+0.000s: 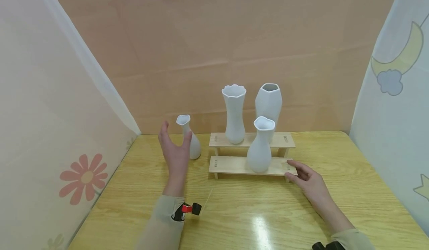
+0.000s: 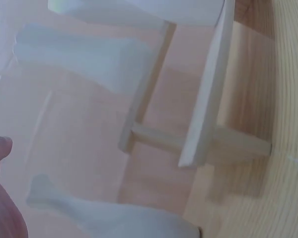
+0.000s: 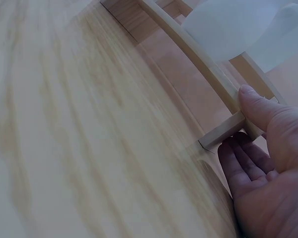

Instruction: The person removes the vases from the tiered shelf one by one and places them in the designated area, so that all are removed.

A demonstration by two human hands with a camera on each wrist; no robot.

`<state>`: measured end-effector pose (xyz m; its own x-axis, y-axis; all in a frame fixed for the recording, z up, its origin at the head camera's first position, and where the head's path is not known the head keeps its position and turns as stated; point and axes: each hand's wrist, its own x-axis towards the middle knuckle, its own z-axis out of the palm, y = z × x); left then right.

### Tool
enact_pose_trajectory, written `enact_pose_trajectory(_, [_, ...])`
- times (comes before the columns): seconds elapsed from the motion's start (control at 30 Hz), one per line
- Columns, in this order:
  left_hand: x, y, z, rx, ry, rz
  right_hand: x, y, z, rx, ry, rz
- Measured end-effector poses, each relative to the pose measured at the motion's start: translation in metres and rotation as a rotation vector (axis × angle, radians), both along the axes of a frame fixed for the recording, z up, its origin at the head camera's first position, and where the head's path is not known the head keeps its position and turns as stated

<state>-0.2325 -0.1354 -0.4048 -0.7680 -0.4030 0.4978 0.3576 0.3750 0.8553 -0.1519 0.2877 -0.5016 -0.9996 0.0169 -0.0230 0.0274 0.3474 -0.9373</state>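
A two-tier wooden shelf stand [image 1: 231, 164] stands on the table with white vases on it. My right hand [image 1: 310, 183] grips the right end of its lower tier; in the right wrist view the thumb [image 3: 260, 106] lies on the board's edge and the fingers bend in by the leg. My left hand [image 1: 175, 151] is raised, thumb and fingers spread wide, holding nothing. Beside it a slim-necked white vase [image 1: 195, 147] stands on the table left of the stand; in the left wrist view a gap separates this vase [image 2: 119, 218] from the fingers.
The upper tier bears a scalloped-rim vase [image 1: 235, 116] and a faceted vase [image 1: 268, 103]. A round-bellied vase [image 1: 259, 155] stands on the lower tier, partly hiding the faceted one. Behind the table [image 1: 234, 209] hangs a peach cloth [image 1: 214, 38], with pale printed cloths at both sides.
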Motion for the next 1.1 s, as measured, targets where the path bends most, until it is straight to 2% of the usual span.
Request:
enact_pose_trajectory(0.1, [0.011, 0.012, 0.008, -0.040, 0.057, -0.026, -0.001, 0.001, 0.000, -0.002, 0.003, 0.003])
enact_pose_trajectory(0.17, [0.017, 0.020, 0.013, -0.057, 0.083, -0.078, -0.001, 0.001, -0.001, -0.002, 0.006, 0.003])
enact_pose_trajectory(0.33, [0.031, 0.045, 0.024, -0.112, 0.099, -0.194, -0.001, 0.001, 0.000, 0.003, 0.018, 0.006])
enact_pose_trajectory(0.43, [0.036, 0.060, 0.028, -0.156, 0.101, -0.259, 0.000, 0.001, 0.000, 0.000, 0.018, 0.008])
enact_pose_trajectory(0.57, [0.039, 0.079, 0.030, -0.179, 0.099, -0.338, 0.000, 0.001, 0.000, -0.018, 0.015, 0.011])
enact_pose_trajectory(0.73, [0.043, 0.098, 0.033, -0.161, 0.084, -0.399, -0.001, 0.000, -0.001, -0.033, 0.012, 0.014])
enact_pose_trajectory(0.93, [0.045, 0.119, 0.036, -0.133, 0.031, -0.446, -0.001, 0.000, 0.000, -0.022, 0.008, 0.009])
enact_pose_trajectory(1.1, [0.047, 0.136, 0.037, -0.088, 0.053, -0.483, 0.000, 0.000, 0.000, 0.008, -0.003, -0.002])
